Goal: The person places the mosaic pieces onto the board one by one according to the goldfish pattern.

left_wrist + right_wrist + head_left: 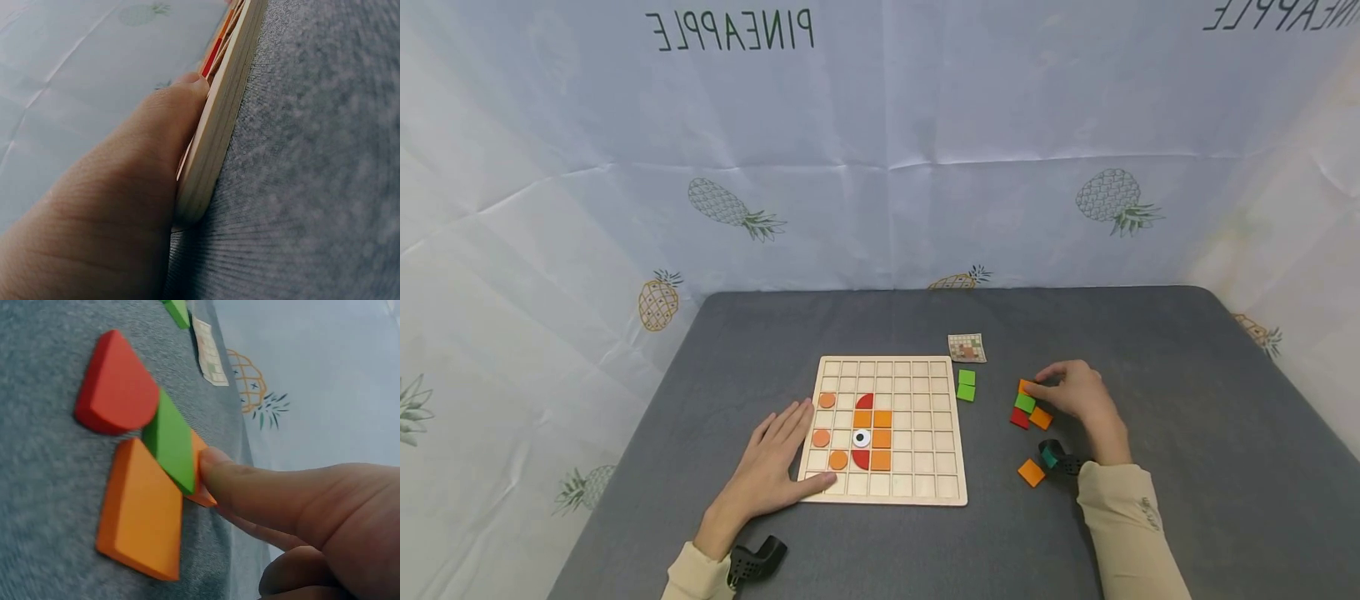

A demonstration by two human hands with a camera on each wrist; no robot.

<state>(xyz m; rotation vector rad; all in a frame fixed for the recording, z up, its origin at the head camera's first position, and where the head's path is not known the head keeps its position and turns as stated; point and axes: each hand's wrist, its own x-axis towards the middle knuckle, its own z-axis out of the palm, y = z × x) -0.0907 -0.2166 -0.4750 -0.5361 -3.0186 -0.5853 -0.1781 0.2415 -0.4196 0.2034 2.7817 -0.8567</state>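
Observation:
A wooden grid board (925, 492) lies on the table, with orange squares (882, 438), orange discs (838, 460), red quarter-round pieces (861, 459) and a white eye piece (862, 437) in its cells. My left hand (771, 467) rests at the board's left edge, fingers extended, its thumb (181, 94) on the near rim. Right of the board, my right hand (1078, 396) pinches an orange tile (199, 465) at the far side of a small cluster. Touching that tile is a green tile (169, 444); a red rounded piece (119, 387) and another orange tile (144, 512) lie beside it.
Two green tiles (966, 386) lie by the board's right edge, below a small pattern card (967, 348). A lone orange tile (1032, 472) lies nearer, beside the right wrist camera (1060, 458). A pineapple-print curtain (887, 208) hangs behind the grey table (1165, 358).

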